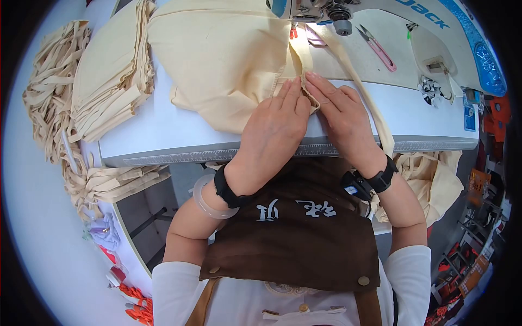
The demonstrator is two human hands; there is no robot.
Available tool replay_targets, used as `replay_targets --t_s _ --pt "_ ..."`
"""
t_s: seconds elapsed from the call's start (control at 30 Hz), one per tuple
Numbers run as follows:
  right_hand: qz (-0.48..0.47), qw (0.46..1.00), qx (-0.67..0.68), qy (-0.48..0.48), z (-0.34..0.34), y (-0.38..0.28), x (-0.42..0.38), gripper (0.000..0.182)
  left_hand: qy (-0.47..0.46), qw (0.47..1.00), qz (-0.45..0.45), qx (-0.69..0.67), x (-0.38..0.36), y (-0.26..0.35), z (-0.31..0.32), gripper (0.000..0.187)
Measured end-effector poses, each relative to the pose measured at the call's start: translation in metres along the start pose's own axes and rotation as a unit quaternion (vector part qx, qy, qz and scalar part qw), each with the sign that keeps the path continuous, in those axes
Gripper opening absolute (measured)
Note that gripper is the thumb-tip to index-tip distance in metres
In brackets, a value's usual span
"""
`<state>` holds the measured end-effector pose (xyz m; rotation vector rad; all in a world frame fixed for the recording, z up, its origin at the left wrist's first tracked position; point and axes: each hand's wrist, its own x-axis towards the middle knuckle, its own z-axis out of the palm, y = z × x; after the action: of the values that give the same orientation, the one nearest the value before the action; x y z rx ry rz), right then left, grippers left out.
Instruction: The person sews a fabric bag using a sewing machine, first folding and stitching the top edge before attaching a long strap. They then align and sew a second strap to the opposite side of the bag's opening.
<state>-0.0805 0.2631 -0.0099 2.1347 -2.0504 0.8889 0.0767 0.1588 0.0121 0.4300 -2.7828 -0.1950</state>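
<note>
A large cream cloth piece (pixel 217 60) lies on the sewing table, its right edge running up under the sewing machine head (pixel 331 11). My left hand (pixel 277 122) rests on this edge, fingers extended and side by side, pressing the fabric. Close beside it, my right hand (pixel 342 111) has its fingertips on the folded rim of the same cloth. The thumbs are mostly hidden, and the fold stands up a little between the hands. A long cream strap (pixel 361 87) passes from the machine over the table's front edge, right of my right hand.
Pink-handled thread snips (pixel 378 49) lie right of the needle area. Stacked cream panels (pixel 111 70) and bundled straps (pixel 51 92) are at the left. More cream fabric (pixel 429 182) hangs below the table at the right. A ruler strip (pixel 435 145) lines the front edge.
</note>
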Motion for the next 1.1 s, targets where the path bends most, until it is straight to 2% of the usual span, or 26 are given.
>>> replay_targets --t_s 0.17,0.27,0.37,0.47,0.57,0.67,0.77,0.9,1.1 --pt "0.000 1.000 -0.017 -0.014 0.000 -0.002 0.000 0.049 -0.069 0.994 -0.048 -0.068 0.000 0.001 -0.006 0.024" --pt "-0.012 0.999 -0.036 -0.010 0.000 -0.004 0.003 0.048 -0.066 0.991 -0.058 -0.100 0.001 0.001 -0.007 0.024" --pt "-0.016 0.998 -0.057 -0.008 0.002 -0.005 0.004 0.046 0.018 0.992 -0.021 -0.127 0.003 0.000 -0.001 0.024" --pt "-0.009 0.998 -0.062 -0.011 0.002 -0.007 0.006 0.043 -0.002 0.997 0.001 -0.076 0.003 -0.003 0.000 0.024" --pt "-0.011 0.998 -0.060 -0.015 -0.001 -0.006 0.007 0.043 -0.045 0.997 -0.022 -0.067 0.001 -0.002 -0.002 0.026" --pt "-0.009 0.998 -0.053 -0.033 -0.003 -0.003 0.006 0.047 0.004 0.997 -0.007 -0.075 -0.001 -0.004 0.002 0.028" --pt "-0.016 0.998 -0.049 -0.034 -0.002 -0.002 0.005 0.045 -0.041 0.990 -0.032 -0.130 -0.001 -0.004 -0.014 0.030" --pt "-0.020 0.998 -0.044 -0.035 -0.002 -0.001 0.006 0.046 -0.032 0.998 0.014 -0.057 -0.001 -0.005 -0.027 0.035" --pt "-0.020 0.999 -0.031 -0.027 -0.001 0.000 0.005 0.046 -0.041 0.995 -0.011 -0.086 0.004 -0.011 -0.017 0.039"
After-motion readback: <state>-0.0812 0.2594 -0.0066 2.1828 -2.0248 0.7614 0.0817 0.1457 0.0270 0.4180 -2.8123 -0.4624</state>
